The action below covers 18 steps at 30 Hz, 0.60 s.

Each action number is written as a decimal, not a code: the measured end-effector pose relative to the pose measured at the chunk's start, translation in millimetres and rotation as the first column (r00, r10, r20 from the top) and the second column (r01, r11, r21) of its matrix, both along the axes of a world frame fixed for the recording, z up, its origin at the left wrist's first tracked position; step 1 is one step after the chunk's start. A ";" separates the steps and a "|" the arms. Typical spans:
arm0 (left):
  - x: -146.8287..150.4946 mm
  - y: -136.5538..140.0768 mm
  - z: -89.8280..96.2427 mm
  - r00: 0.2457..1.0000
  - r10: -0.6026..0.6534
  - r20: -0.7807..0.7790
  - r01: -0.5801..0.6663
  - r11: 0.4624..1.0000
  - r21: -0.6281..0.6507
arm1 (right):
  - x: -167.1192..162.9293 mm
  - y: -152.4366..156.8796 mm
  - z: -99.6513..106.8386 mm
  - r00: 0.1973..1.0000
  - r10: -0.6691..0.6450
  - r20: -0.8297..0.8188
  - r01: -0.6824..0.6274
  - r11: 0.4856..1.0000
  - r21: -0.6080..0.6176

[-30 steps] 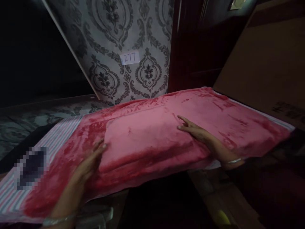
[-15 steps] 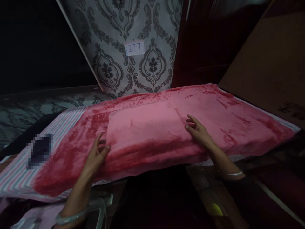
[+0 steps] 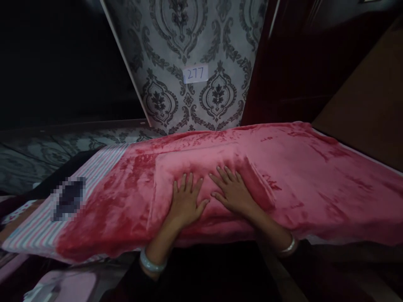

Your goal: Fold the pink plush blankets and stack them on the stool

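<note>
A folded pink plush bundle (image 3: 201, 157), perhaps a blanket, lies on a pink and red plush cover (image 3: 110, 201) spread over the table. My left hand (image 3: 185, 199) rests flat on the left part of the bundle, fingers spread and pointing away from me. On its right part, my right hand (image 3: 233, 191) presses down, also palm down with fingers apart. The bundle dips under both palms. Neither hand grips anything.
Striped cloth (image 3: 94, 167) shows at the cover's left end, with a dark pixelated patch (image 3: 68, 199) on it. Behind stands a patterned wall with a paper label (image 3: 195, 74) reading 277. A large brown panel (image 3: 368, 96) borders the right side. A pink seat (image 3: 72, 285) stands lower left.
Both hands have moved inward from the sides of the folded bundle and now lie flat on top of it. My view has shifted somewhat, so the scene sits further right and lower.
</note>
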State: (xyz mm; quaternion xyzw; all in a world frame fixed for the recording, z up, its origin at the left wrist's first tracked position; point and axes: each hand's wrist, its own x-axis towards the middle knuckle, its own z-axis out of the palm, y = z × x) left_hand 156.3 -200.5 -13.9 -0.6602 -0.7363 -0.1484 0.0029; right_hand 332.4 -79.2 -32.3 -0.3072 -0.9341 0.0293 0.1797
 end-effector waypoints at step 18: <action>-6.2 -16.6 4.2 0.981 0.112 -0.161 -0.116 0.993 -0.015 | 9.4 7.3 -1.2 0.996 -0.020 0.083 0.016 0.998 0.054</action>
